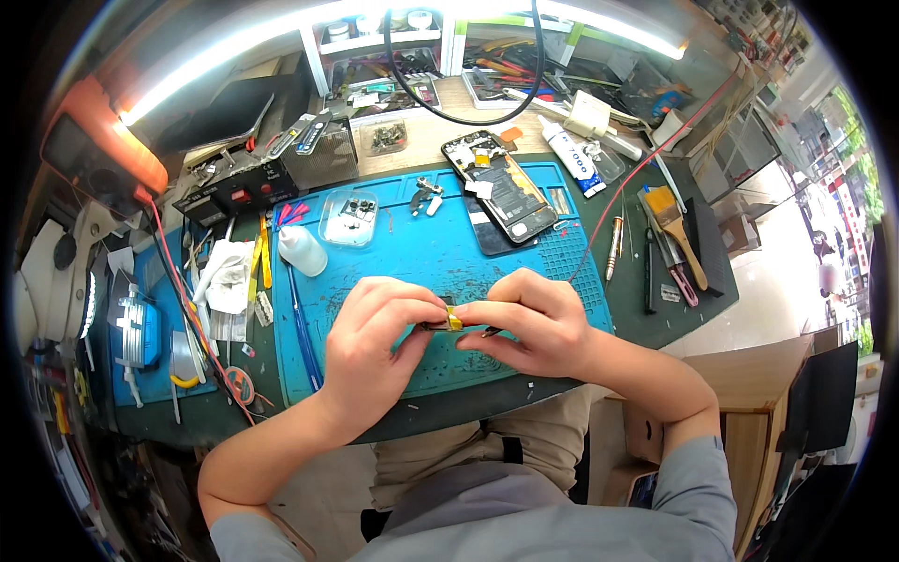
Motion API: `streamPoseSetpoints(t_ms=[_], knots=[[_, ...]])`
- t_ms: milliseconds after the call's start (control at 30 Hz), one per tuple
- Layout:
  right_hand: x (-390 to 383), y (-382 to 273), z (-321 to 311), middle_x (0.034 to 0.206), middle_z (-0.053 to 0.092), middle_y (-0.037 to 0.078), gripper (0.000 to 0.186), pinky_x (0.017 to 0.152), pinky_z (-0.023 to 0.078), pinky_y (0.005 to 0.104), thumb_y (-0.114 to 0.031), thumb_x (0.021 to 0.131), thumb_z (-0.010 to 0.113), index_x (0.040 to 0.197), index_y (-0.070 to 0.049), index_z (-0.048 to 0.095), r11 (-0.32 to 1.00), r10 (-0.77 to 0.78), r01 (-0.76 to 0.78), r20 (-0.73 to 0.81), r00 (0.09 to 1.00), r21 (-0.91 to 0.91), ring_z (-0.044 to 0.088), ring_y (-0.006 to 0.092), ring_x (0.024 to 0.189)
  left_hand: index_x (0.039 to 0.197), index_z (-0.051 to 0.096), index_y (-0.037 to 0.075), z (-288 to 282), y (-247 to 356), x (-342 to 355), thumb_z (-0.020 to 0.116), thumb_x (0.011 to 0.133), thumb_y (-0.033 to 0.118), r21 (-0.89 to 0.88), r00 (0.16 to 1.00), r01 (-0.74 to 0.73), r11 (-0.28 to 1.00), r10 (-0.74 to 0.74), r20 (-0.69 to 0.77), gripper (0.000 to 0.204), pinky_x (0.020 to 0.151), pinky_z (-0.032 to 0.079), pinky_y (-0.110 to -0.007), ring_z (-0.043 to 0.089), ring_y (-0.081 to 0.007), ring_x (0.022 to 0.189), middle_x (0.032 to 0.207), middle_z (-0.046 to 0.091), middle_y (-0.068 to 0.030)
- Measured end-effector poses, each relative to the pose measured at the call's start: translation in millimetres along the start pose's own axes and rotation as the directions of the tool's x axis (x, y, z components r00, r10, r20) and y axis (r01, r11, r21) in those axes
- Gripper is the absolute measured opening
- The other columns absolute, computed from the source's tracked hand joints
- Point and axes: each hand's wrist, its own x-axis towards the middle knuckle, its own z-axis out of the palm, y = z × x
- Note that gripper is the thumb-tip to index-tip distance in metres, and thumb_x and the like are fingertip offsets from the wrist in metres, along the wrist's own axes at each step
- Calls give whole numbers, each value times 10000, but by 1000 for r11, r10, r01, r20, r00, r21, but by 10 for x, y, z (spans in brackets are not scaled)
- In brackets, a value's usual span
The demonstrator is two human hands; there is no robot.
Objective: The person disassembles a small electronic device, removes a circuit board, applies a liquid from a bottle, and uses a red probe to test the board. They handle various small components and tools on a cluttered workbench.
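Above the near part of the blue work mat [375, 253], both my hands meet over a small dark part with yellow tape [454, 319]. My left hand [375, 342] pinches its left end between thumb and fingers. From the other side my right hand [534, 323] closes in, its index fingertip at the yellow tape. A dark tip shows between the right thumb and fingers; its kind is too small to tell. Beyond my hands lies an opened phone [520, 195] with its battery showing, overlapping a dark flat panel [489, 229].
On the mat stand a clear tray of small parts [349, 218], a white squeeze bottle [302, 251] and blue tweezers [302, 328]. Right of it are a glue tube [573, 159], a brush [676, 225] and a screwdriver [614, 248]. An orange multimeter [103, 155] stands at left.
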Motion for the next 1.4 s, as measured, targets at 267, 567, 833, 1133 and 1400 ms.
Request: streamPoseSetpoints(t_ms=[267,567,833,1133,1400], knots=[[-90,160,5,818,625,3,346,442,389,278,-23,685,804,1026,-81,779,949,-247,241,-3,969,-205,513,131,556,1232,596,38,4,20,22,698,825,-81,-146,976,217,965,-220,-2,436,830,559,-361,634,-271,984,1171,625,-133],[-90,130,-69,890,612,-6,363,449,410,261,-78,680,758,1042,-60,769,887,-364,374,87,927,-271,525,103,587,1464,391,-56,-103,-16,42,604,1063,230,-426,763,644,636,-573,298,536,741,599,-304,645,-178,959,1123,568,-138],[-113,85,-60,875,601,7,434,493,451,276,-111,747,779,1174,-55,725,941,-244,269,140,960,-207,554,136,621,1402,443,-18,-53,-23,62,652,1022,117,-557,567,801,221,-580,586,455,769,629,-315,721,-196,936,1141,690,-135],[-261,-56,-118,909,684,105,407,622,555,348,-12,818,785,1213,-6,682,993,84,-73,130,988,-87,683,247,757,1364,456,-31,-30,-57,48,658,1009,85,-582,567,784,216,-632,529,425,789,637,-304,731,-205,933,1114,699,-147],[-355,-36,-42,948,733,108,269,593,589,317,-37,822,809,1059,6,689,989,9,3,82,997,-150,736,224,760,1321,452,-40,-13,-67,33,649,1014,86,-585,578,777,234,-635,513,386,786,651,-319,738,-246,967,1118,699,-186]])
